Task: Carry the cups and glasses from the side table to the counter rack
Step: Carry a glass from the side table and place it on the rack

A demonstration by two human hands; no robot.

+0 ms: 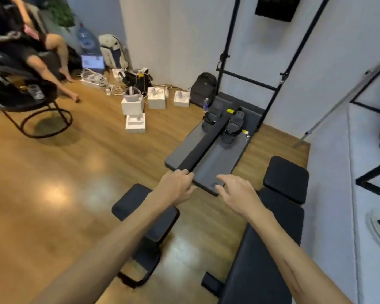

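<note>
A clear drinking glass (36, 91) stands on the round black side table (20, 102) at the far left, well away from both hands. My left hand (177, 187) and my right hand (237, 194) are stretched out in front of me over the floor, side by side. Both hold nothing. The left fingers are loosely curled, the right fingers are spread. No counter rack is in view.
A black weight bench (272, 227) lies under my right arm and a rowing machine (211, 145) on its mat sits ahead. White boxes (135, 115) and bags line the wall. A person sits at the far left behind the side table. A white counter edge (369, 172) is at right.
</note>
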